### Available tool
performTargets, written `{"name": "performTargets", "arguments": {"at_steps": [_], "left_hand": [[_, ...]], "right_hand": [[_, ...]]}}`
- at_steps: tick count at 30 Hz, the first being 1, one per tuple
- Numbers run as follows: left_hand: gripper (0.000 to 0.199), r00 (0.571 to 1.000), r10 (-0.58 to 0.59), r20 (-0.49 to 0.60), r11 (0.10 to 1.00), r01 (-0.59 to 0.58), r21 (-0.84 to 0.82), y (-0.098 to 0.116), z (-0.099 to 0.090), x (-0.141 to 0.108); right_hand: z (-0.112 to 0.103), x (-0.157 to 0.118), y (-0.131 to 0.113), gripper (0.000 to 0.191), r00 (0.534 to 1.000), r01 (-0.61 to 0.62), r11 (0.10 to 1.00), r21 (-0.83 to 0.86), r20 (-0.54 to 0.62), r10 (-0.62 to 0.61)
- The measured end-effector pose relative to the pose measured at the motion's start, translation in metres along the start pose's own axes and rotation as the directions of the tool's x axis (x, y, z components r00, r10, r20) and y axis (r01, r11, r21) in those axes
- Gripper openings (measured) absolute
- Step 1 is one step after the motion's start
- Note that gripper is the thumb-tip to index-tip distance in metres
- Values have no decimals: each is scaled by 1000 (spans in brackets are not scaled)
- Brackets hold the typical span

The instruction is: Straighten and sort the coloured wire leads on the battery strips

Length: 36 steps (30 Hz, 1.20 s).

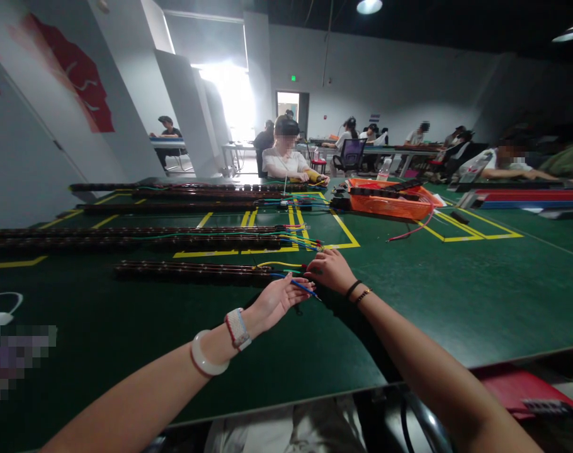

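Note:
A dark wire bundle [192,270] lies on the green table, its yellow, green and blue leads ending at my hands. My left hand [279,300] is palm up beside the bundle's right end, fingers stretched out, with the blue wire [300,287] lying across them. Just to the right, my right hand [331,270] is palm down with its fingers curled at the wire ends; what its fingertips hold is too small to make out. Beyond them lies a longer bundle [211,241] with several coloured leads.
Further bundles [173,206] lie across the far part of the table [432,302], over yellow tape rectangles. An orange basket [390,206] holding dark parts stands at the back right. A person [284,157] sits opposite; others work at tables behind.

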<state>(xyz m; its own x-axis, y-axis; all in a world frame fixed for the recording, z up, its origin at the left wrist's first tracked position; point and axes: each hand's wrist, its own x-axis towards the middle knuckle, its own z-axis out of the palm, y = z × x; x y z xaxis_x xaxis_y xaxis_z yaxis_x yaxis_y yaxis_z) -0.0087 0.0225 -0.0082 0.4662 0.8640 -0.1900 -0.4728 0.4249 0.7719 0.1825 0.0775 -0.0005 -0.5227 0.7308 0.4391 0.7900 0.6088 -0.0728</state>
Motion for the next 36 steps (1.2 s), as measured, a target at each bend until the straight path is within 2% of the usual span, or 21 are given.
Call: {"name": "performTargets", "arguments": {"at_steps": [4, 8, 11, 15, 18, 22, 26, 29, 36], "left_hand": [[31, 1000, 9, 17, 1000, -9, -12, -1, -2, 1], [28, 1000, 5, -14, 999, -6, -33, 0, 0, 1], [28, 1000, 18, -12, 999, -18, -31, 0, 3, -1], [26, 999, -3, -42, 1000, 2, -21, 1, 5, -2], [24, 998, -17, -63, 1000, 15, -26, 3, 8, -3], [26, 997, -42, -65, 999, 43, 15, 3, 10, -3], [26, 996, -83, -44, 971, 91, 220, 1, 13, -5], [20, 995, -100, -4, 936, 95, 339, 1, 14, -7], [26, 981, -191, -26, 916, 187, 356, 6, 13, -8]], "right_hand": [[-8, 0, 4, 37, 1000, -10, 986, 168, -21, 13], [-16, -1, 4, 54, 982, 152, 953, 263, 66, -175], [-16, -3, -1, 48, 945, 258, 924, 281, 123, -301], [-14, -5, -7, 27, 920, 290, 917, 275, 182, -346], [-13, -5, -8, 21, 922, 280, 920, 276, 189, -337], [-13, -4, -6, 29, 951, 208, 954, 218, 182, -249], [-13, -3, -3, 36, 983, 89, 983, 161, 145, -113], [-11, -3, -2, 42, 982, 62, 984, 169, 165, -90], [-8, -3, 3, 48, 981, 34, 986, 161, 181, -63]]}}
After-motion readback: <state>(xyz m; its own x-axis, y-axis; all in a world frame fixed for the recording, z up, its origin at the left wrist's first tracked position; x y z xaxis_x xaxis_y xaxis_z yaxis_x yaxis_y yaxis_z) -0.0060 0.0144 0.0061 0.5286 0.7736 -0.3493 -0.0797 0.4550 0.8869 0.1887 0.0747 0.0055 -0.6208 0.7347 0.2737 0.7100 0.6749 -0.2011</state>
